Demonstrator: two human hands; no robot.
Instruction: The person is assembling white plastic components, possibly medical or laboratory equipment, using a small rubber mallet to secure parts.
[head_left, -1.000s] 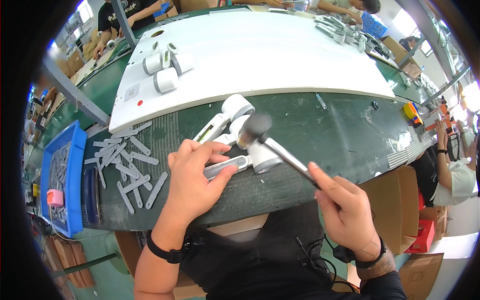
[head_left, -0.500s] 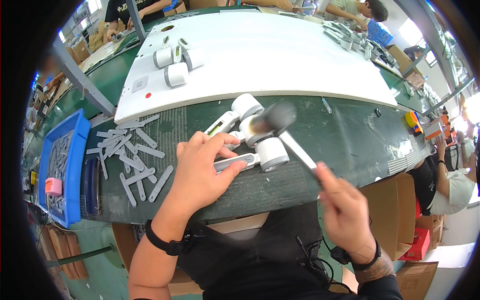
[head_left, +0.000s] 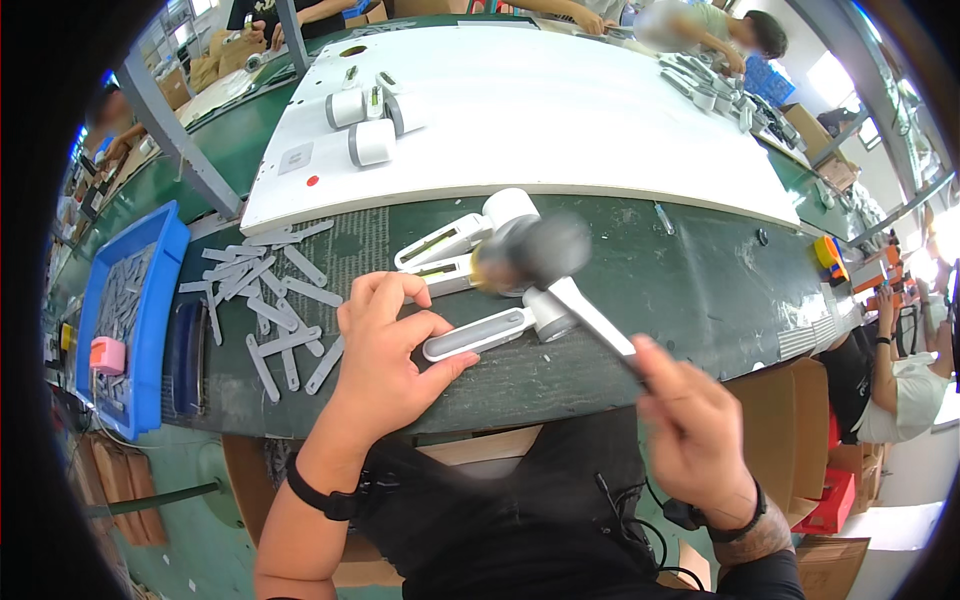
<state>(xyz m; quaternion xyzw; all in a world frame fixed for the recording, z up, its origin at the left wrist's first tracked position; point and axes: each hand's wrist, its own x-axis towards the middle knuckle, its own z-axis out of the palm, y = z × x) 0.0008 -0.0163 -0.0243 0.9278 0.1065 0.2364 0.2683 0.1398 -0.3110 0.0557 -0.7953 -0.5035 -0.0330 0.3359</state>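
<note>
The left hand (head_left: 385, 350) presses flat on a white handle part (head_left: 480, 333) in the middle of the frame, pinning it to the green worktop (head_left: 700, 290) so it cannot slide. The right hand (head_left: 695, 430), lower right, is closed around the grip of a mallet (head_left: 545, 262). Its dark head is blurred above the part. Two more white parts (head_left: 455, 245) lie just behind. Grey flat strips (head_left: 275, 310) are spread to the left, near the left hand, beside a blue tray (head_left: 160, 300).

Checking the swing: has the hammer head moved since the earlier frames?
Yes. The hammer head has risen off the white part under the left hand, toward the white board.
</note>
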